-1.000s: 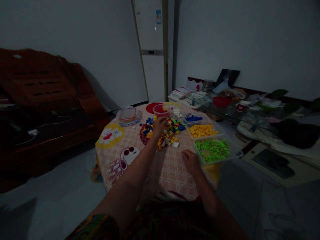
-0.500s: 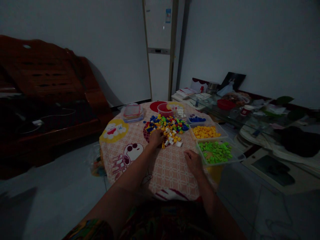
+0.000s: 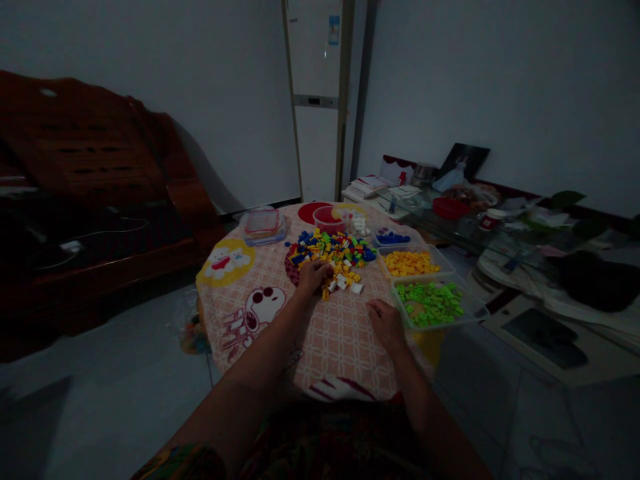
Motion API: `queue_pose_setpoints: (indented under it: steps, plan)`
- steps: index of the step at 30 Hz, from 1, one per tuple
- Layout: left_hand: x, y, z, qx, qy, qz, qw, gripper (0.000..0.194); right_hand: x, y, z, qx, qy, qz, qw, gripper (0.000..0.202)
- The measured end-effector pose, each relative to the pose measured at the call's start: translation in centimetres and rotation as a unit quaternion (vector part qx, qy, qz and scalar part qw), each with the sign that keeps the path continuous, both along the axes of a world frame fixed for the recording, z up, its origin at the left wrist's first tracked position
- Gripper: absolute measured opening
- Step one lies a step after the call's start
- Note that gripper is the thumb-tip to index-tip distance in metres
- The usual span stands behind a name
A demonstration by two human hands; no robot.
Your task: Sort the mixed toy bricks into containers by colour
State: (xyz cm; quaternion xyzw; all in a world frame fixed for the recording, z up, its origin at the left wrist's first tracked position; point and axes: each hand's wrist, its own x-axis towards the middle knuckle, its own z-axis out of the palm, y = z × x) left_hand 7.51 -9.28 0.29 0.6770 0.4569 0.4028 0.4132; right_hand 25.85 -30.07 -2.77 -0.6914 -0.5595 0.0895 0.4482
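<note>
Left hand [image 3: 313, 276] is at mixed bricks [image 3: 334, 247]; fingers' closure is indiscernible. Right hand [image 3: 387, 324], fingers curled together, is near green bricks [image 3: 434, 301].

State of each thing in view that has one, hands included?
Mixed bricks: loose, heaped.
Green-brick box: open, bricks inside.
Yellow-brick box: open, bricks inside.
Blue-brick box: open, bricks inside.
Round tub: upright, contents unclear.
Clear plasticware: stacked.
Left hand: curled at mixed bricks, grip unclear.
Right hand: curled beside green-brick box, grip unclear.

A home living room, a wooden bench [image 3: 95, 160] standing left, a patterned tablecloth [image 3: 345, 340] covering the table, a framed photo [image 3: 461, 167] leaning against the wall [image 3: 510, 80]
</note>
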Motion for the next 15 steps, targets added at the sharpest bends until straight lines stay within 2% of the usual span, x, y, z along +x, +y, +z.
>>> queue_pose_setpoints:
  steps: [5,11,13,15]
  plan:
    - [0.0,0.3,0.4,-0.012,-0.033,0.035,0.999,0.024,0.0,-0.1,0.3,-0.004,0.005,0.008,1.000,0.030]
    - [0.3,0.3,1.1,-0.068,-0.058,0.026,0.996,0.026,0.0,-0.1,0.3,-0.001,0.002,0.008,1.000,0.030]
    - [1.0,1.1,1.8,-0.080,-0.062,0.025,0.995,0.025,0.0,-0.1,0.2,0.003,-0.001,0.006,1.000,0.029]
    - [2.1,2.5,3.3,-0.064,-0.092,0.031,0.993,0.023,0.0,-0.1,0.2,0.005,-0.006,0.002,1.000,0.028]
